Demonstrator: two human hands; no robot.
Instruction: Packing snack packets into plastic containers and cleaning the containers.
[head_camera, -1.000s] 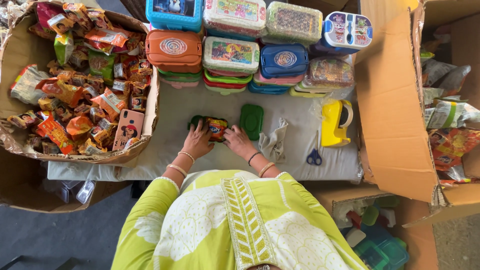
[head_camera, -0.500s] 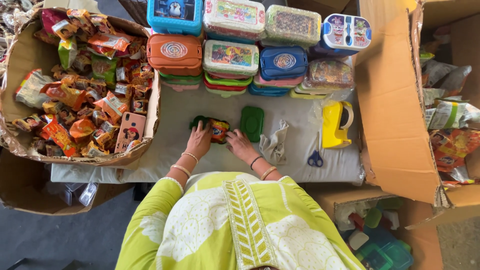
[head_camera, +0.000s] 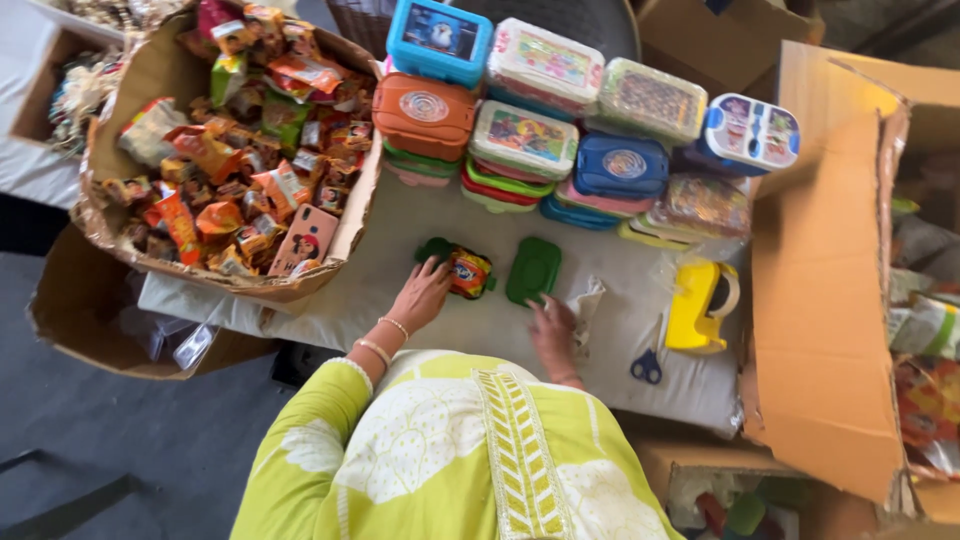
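A small green box (head_camera: 455, 268) packed with a bright snack packet (head_camera: 468, 272) is lying on the worktop (head_camera: 620, 320); it is looking light and stiff, easiest to grip by its side walls. The left hand (head_camera: 422, 296) is resting fingers spread against its near edge, while the right hand (head_camera: 552, 325), loosely open and holding nothing, is touching the green lid (head_camera: 533, 270) lying just beside the box.

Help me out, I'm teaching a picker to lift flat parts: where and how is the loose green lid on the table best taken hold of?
Probably by its two long edges, pinched from above. The green lid lies flat on the table, so there is no underside to hook. The right hand is already at its near end, while the green box under the left hand crowds one side, so coming from the near side looks easiest.
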